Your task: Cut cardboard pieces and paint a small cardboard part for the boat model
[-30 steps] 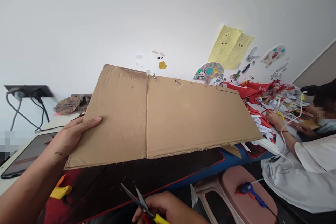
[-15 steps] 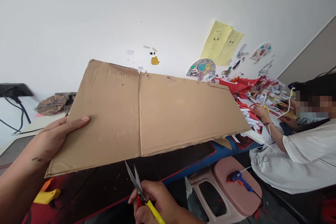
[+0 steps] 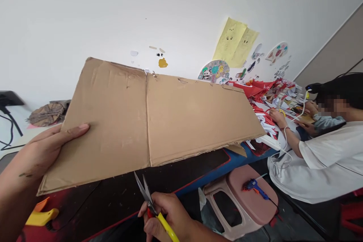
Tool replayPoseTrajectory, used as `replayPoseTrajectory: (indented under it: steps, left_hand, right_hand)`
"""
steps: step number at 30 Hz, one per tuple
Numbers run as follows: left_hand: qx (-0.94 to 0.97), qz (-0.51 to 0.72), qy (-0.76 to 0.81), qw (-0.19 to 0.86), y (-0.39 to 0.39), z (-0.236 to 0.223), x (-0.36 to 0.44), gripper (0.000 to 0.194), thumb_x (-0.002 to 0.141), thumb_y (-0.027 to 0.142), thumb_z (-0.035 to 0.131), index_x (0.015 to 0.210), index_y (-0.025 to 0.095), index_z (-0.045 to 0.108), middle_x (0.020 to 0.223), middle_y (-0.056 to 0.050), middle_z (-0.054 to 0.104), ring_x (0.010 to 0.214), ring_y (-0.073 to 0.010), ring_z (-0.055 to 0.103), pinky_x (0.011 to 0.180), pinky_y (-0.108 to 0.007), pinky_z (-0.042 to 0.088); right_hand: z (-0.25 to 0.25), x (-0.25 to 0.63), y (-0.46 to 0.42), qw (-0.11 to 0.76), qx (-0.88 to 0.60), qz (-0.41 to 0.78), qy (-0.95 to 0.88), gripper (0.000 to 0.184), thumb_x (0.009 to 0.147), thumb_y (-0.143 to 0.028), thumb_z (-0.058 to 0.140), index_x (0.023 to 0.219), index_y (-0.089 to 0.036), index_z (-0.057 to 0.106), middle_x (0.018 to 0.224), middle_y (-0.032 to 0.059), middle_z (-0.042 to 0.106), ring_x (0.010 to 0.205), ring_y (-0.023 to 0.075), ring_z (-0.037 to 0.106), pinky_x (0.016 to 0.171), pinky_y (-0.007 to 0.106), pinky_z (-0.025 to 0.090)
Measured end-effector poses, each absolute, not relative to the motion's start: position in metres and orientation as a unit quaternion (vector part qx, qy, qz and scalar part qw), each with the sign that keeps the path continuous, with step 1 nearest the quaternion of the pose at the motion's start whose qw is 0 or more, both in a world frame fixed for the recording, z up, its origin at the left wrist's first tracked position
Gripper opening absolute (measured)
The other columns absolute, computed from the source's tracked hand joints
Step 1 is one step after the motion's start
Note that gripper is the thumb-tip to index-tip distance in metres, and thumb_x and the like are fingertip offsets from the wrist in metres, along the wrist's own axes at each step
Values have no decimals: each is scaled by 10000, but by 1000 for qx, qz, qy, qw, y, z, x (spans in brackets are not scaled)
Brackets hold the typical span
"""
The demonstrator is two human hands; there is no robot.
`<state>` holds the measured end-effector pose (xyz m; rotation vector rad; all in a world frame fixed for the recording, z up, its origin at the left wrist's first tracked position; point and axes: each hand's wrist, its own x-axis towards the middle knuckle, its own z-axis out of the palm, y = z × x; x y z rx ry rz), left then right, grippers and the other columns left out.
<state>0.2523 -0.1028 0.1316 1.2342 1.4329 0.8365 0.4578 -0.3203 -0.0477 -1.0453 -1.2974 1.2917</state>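
Observation:
My left hand [image 3: 58,141] grips the left side of a large brown cardboard sheet [image 3: 195,117], thumb on the near face and fingers behind it. A vertical fold line crosses the sheet, and its edges look rough. My right hand [image 3: 170,213] is closed around scissors [image 3: 149,200] with yellow and red handles. The blades stand slightly apart, pointing up just below the sheet's lower edge near the fold, not touching it.
A dark table mat [image 3: 119,193] lies below, with a yellow tool [image 3: 42,215] at left. A pink stool [image 3: 252,196] carries a blue glue gun [image 3: 256,188]. Right, a person in a white sleeve [image 3: 320,151] sits by heaped red and white paper scraps [image 3: 266,102]. A power socket [image 3: 11,98] is on the wall.
The whole view has shifted slightly, so most things appear a little further left and higher. The cardboard and scissors stay in my hands, in nearly the same relation to each other.

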Motion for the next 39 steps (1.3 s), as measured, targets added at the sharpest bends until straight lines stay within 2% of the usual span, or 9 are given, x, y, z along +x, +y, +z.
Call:
replayPoseTrajectory:
  steps: [3,7,10,19,21,25,31,34,39]
  left_hand:
    - [474,335,599,551,-94,131,250,723,464,597,967,1063,250,757,710,-26,794,483,-292,714,362,-360,569]
    - [478,325,608,544,-88,131,248,849,353,499,1004,1127,238,771,730,-17,800,460,-288,705,342,-364,561]
    - [467,341,613,538,-92,131,250,890,329,474,998,1162,251,778,730,-6,798,454,-289,706,332,-368,561]
    - [466,402,608,502,-119,146,267,563,457,469,897,940,258,699,656,33,719,470,-224,679,357,-296,544]
    - [479,403,609,488,-119,147,266,564,466,488,903,937,253,699,653,30,714,469,-201,655,361,-277,528]
    - [481,403,616,475,-118,147,263,626,394,478,938,926,245,706,634,24,713,461,-188,634,344,-254,495]
    - [467,388,601,519,-128,155,272,512,496,474,887,906,255,671,631,39,682,443,-184,615,390,-309,562]
    - [473,381,607,512,-130,156,272,476,527,484,872,889,251,670,633,39,685,443,-170,609,389,-284,547]
    - [462,380,607,523,-124,152,268,555,427,445,926,878,253,664,639,48,685,454,-158,617,369,-234,495]
  right_hand:
    - [-47,458,-322,505,-426,536,-525,793,936,-936,626,1112,-164,667,723,-15,614,541,126,643,483,188,407]
    - [-40,457,-321,530,-421,524,-517,770,930,-927,648,1090,-174,652,686,-26,601,511,120,614,467,187,389]
    - [-30,456,-317,546,-422,531,-492,733,941,-899,668,1090,-182,644,705,-29,591,510,118,614,474,191,405]
    - [-11,448,-303,573,-444,544,-423,718,971,-891,632,1086,-182,614,709,-30,588,478,105,585,473,195,444]
    - [-8,446,-300,573,-447,548,-415,721,970,-894,627,1084,-183,609,707,-29,592,475,107,584,461,193,434]
    - [-2,443,-296,571,-452,541,-421,711,975,-887,626,1077,-184,610,713,-26,595,476,108,585,467,198,434]
    - [4,442,-296,578,-457,523,-428,723,974,-898,611,1082,-184,612,701,-34,576,474,103,577,468,188,420]
    - [4,441,-297,577,-460,525,-424,725,972,-898,616,1081,-181,613,699,-33,579,473,100,574,464,185,419]
    - [-1,440,-298,576,-463,529,-417,721,968,-896,628,1084,-184,615,713,-32,585,475,97,575,459,184,419]
